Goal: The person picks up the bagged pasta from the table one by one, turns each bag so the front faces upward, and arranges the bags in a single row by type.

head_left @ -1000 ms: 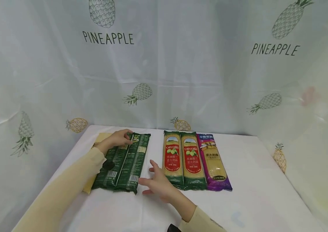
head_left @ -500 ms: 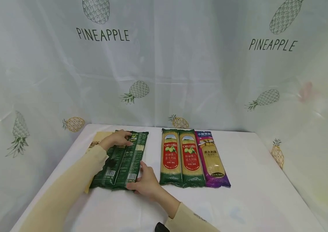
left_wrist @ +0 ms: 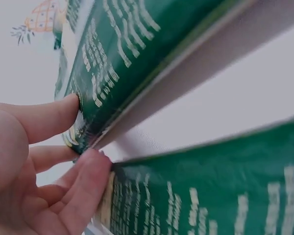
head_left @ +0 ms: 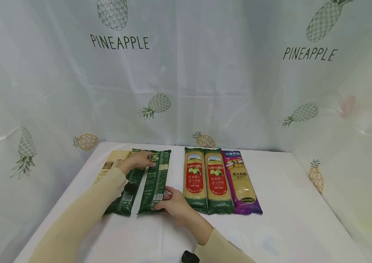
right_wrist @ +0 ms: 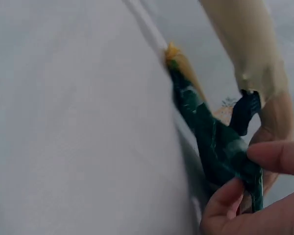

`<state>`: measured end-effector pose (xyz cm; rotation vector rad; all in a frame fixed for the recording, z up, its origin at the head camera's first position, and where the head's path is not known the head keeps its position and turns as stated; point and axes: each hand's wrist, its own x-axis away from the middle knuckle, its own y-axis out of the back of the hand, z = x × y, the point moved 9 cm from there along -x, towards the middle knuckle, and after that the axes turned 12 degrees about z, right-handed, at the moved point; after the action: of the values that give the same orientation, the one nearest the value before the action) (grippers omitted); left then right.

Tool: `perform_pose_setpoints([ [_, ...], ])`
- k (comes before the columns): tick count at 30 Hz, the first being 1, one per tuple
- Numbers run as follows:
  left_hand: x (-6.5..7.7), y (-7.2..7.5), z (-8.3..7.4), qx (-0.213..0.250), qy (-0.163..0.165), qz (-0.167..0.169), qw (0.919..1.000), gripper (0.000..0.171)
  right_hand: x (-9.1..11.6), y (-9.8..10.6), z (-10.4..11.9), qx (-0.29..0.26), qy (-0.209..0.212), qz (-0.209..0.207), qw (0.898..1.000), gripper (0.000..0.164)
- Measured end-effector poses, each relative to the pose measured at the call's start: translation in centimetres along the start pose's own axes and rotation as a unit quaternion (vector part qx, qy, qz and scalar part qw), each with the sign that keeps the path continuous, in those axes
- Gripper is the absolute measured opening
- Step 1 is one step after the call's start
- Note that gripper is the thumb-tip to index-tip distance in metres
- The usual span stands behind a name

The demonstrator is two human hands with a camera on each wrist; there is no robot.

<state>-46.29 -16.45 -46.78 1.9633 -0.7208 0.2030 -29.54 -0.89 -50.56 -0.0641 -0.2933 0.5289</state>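
A green pasta pack (head_left: pixel 154 184) lies with its printed, barcoded side up at the left of the table. My left hand (head_left: pixel 138 160) pinches its top end, thumb and fingers at opposite faces, as the left wrist view shows on the pack (left_wrist: pixel 122 54). Its lower right side is gripped by my right hand (head_left: pixel 177 206); in the right wrist view the thumb and fingers take hold of the green wrapper (right_wrist: pixel 225 152). A second green pack (head_left: pixel 125 202) lies just left, with a narrow gap between, partly hidden by my left hand and sleeve.
A yellow pack (head_left: pixel 111 164) lies leftmost, mostly covered by my arm. To the right lie two face-up green-and-red spaghetti packs (head_left: pixel 195 177) (head_left: pixel 218 177) side by side and a purple pasta pack (head_left: pixel 243 182). A pineapple-print curtain (head_left: pixel 225 91) stands behind the white table (head_left: pixel 291 219).
My right hand has reached left to the near end of the right-hand green pack and taken hold. That pack has shifted right, opening a gap from its neighbour; my left hand moved slightly right with it.
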Motion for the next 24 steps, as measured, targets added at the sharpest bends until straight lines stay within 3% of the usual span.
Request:
perform_pose_setpoints([
  [4, 0.0, -0.4, -0.7, 0.012, 0.015, 0.006, 0.9998, 0.071, 0.4, 0.6, 0.0, -0.054, -0.005, 0.000, 0.999, 0.081],
  [10, -0.4, -1.6, -0.4, 0.152, 0.032, 0.018, 0.9877, 0.077, 0.7, -0.3, 0.5, -0.086, 0.006, 0.033, 0.996, 0.074],
  [18, -1.2, -1.6, -0.3, 0.146, 0.040, -0.018, 0.9884, 0.075, 1.0, -0.5, 0.4, -0.091, 0.000, 0.043, 0.995, 0.083],
  [24, -1.2, -1.8, 0.1, 0.196, 0.026, -0.023, 0.9799, 0.073, 1.3, 0.0, 0.2, -0.067, 0.001, 0.017, 0.998, 0.084],
])
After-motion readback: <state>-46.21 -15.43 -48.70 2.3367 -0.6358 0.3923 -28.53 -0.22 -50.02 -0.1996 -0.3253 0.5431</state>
